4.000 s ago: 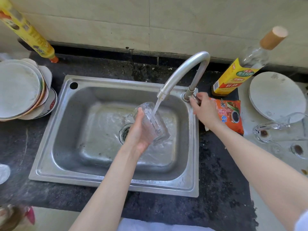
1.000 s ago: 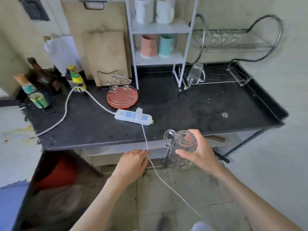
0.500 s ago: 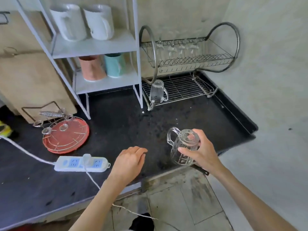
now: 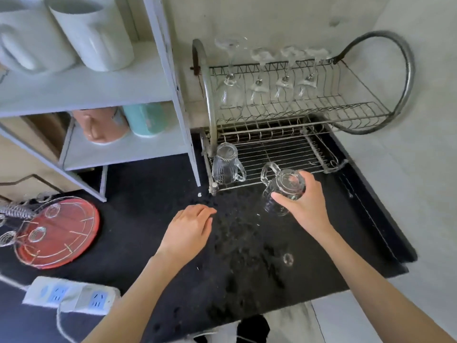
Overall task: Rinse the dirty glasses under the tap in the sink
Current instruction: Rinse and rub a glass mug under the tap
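From the head camera, the right hand (image 4: 305, 206) gripped a clear glass mug (image 4: 282, 191) upside down, fingers and thumb curled round its upturned base, handle pointing left. The mug hung over the dark bench (image 4: 138, 194), just in front of the front edge of the dish rack (image 4: 284, 149), which stood at the bench's far right corner. The left hand (image 4: 189, 230) hovered low over the middle of the bench, fingers loosely curled and holding nothing.

A second mug (image 4: 226, 164) already stood upside down at the front left corner of the rack's lower shelf. Wine glasses (image 4: 267, 78) hung stem-up along the upper tier. Water drops spotted the bench below the held mug.

The step in hand looked like racking the rinsed mug. To do it well, the mug would be best carried forward over the wires and set rim-down on the bare part of the lower shelf to the right of the standing mug, with its handle turned away from that mug so glass does not knock glass. It should go down level so the rim sits across several wires, and the grip should ease only once it stands steady.
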A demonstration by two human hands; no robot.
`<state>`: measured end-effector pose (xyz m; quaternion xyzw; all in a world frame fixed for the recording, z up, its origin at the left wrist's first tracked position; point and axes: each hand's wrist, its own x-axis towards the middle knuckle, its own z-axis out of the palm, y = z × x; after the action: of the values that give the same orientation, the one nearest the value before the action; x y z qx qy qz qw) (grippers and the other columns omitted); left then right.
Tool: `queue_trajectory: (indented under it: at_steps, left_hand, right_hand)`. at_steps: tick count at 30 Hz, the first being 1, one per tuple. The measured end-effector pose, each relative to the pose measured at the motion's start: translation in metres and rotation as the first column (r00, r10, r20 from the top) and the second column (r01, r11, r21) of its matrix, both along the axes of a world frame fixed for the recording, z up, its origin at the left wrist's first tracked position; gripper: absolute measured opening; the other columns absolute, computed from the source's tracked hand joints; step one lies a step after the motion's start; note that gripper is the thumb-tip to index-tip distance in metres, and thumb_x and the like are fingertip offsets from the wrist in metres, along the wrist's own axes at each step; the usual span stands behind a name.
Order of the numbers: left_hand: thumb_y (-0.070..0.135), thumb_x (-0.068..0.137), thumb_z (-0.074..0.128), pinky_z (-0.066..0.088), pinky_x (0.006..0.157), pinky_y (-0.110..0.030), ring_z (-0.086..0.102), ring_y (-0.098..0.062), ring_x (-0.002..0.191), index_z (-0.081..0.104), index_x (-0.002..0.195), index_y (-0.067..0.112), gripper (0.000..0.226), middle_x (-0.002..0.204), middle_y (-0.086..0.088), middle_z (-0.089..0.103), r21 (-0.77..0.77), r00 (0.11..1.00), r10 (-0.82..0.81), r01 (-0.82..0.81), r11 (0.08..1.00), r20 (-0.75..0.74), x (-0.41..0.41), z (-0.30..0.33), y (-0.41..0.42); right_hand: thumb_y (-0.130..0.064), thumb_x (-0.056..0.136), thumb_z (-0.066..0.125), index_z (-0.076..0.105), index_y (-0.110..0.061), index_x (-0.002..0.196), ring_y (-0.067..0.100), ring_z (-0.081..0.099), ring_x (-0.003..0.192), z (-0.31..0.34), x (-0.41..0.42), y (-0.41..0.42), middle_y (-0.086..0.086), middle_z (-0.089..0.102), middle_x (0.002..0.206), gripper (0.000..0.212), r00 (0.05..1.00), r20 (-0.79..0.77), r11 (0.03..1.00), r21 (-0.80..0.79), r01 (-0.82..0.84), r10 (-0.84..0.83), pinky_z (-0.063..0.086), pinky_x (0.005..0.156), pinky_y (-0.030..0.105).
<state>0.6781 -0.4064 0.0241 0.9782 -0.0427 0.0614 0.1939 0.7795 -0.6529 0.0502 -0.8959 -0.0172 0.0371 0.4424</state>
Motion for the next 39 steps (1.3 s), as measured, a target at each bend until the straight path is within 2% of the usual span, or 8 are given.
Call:
queue_trajectory:
  at_steps: [7, 14, 18, 22, 28, 30, 33, 39]
  left_hand:
    - [0.027, 0.087, 0.034, 0.054, 0.068, -0.03, 0.067, -0.017, 0.075, 0.07, 0.098, 0.014, 0.04, 0.084, 0.004, 0.07, 0.038, 0.977, 0.198, -0.196, 0.98, -0.073, 0.025, -0.009, -0.037]
    - [0.025, 0.087, 0.035, 0.052, 0.065, -0.027, 0.065, -0.016, 0.069, 0.07, 0.097, 0.013, 0.039, 0.079, 0.004, 0.069, 0.098, 0.956, 0.286, -0.279, 0.955, -0.071, 0.047, -0.006, -0.052]
    - [0.024, 0.086, 0.035, 0.053, 0.062, -0.026, 0.065, -0.016, 0.066, 0.069, 0.095, 0.014, 0.037, 0.075, 0.005, 0.068, 0.111, 0.937, 0.341, -0.332, 0.937, -0.071, 0.045, -0.006, -0.056]
    - [0.025, 0.086, 0.034, 0.052, 0.06, -0.024, 0.064, -0.013, 0.065, 0.069, 0.093, 0.016, 0.037, 0.076, 0.008, 0.068, 0.105, 0.909, 0.402, -0.392, 0.914, -0.106, 0.035, -0.008, -0.062]
    - [0.02, 0.086, 0.045, 0.054, 0.064, -0.03, 0.066, -0.017, 0.07, 0.069, 0.095, 0.014, 0.026, 0.082, 0.004, 0.07, 0.08, 0.869, 0.47, -0.463, 0.883, -0.155, 0.019, -0.01, -0.061]
    - [0.019, 0.085, 0.048, 0.054, 0.064, -0.032, 0.066, -0.019, 0.071, 0.069, 0.096, 0.012, 0.024, 0.083, 0.003, 0.07, 0.069, 0.86, 0.483, -0.478, 0.875, -0.164, 0.013, -0.01, -0.06]
    - [0.026, 0.089, 0.037, 0.054, 0.064, -0.033, 0.066, -0.019, 0.073, 0.068, 0.097, 0.013, 0.035, 0.085, 0.003, 0.07, 0.061, 0.858, 0.485, -0.482, 0.874, -0.17, 0.003, -0.008, -0.06]
    - [0.025, 0.09, 0.042, 0.053, 0.068, -0.035, 0.066, -0.02, 0.077, 0.068, 0.1, 0.013, 0.03, 0.089, 0.001, 0.07, 0.02, 0.851, 0.506, -0.508, 0.861, -0.14, -0.041, -0.011, -0.065]
  right_hand:
    - [-0.029, 0.067, 0.082, 0.047, -0.01, 0.127, 0.014, 0.039, 0.11, -0.011, 0.086, 0.006, -0.009, 0.044, 0.105, 0.071, 0.976, 0.092, 0.978, -0.094, -0.187, 0.195, 0.031, 0.089, 0.021]
    - [-0.037, 0.064, 0.082, 0.049, -0.011, 0.126, 0.018, 0.045, 0.117, -0.037, 0.139, 0.026, 0.002, 0.053, 0.119, 0.074, 0.955, -0.011, 0.954, -0.013, -0.298, 0.298, 0.038, 0.102, 0.029]
    - [-0.025, 0.069, 0.081, 0.049, -0.006, 0.125, 0.015, 0.044, 0.117, -0.045, 0.146, 0.036, 0.001, 0.055, 0.118, 0.068, 0.937, 0.003, 0.936, -0.024, -0.35, 0.351, 0.026, 0.095, 0.011]
    - [-0.033, 0.072, 0.079, 0.041, -0.01, 0.134, 0.017, 0.035, 0.125, -0.057, 0.145, 0.039, 0.007, 0.048, 0.13, 0.077, 0.909, -0.074, 0.909, -0.055, -0.413, 0.409, 0.027, 0.096, 0.016]
    - [-0.044, 0.066, 0.077, 0.05, -0.019, 0.112, 0.023, 0.052, 0.108, -0.055, 0.142, 0.041, -0.002, 0.059, 0.107, 0.059, 0.909, -0.088, 0.91, -0.051, -0.412, 0.407, 0.046, 0.093, 0.036]
    - [-0.04, 0.07, 0.077, 0.045, -0.016, 0.124, 0.018, 0.049, 0.115, -0.053, 0.137, 0.04, -0.005, 0.053, 0.116, 0.067, 0.902, -0.088, 0.902, -0.048, -0.429, 0.424, 0.041, 0.1, 0.032]
    - [-0.035, 0.08, 0.071, 0.02, -0.011, 0.147, 0.016, 0.03, 0.137, -0.05, 0.125, 0.032, 0.003, 0.033, 0.148, 0.087, 0.898, -0.073, 0.894, -0.083, -0.44, 0.435, 0.026, 0.114, 0.033]
    - [-0.034, 0.089, 0.06, 0.023, -0.014, 0.146, 0.017, 0.024, 0.141, -0.038, 0.056, 0.013, 0.005, 0.027, 0.152, 0.071, 0.874, 0.07, 0.862, -0.224, -0.456, 0.481, 0.02, 0.114, 0.029]
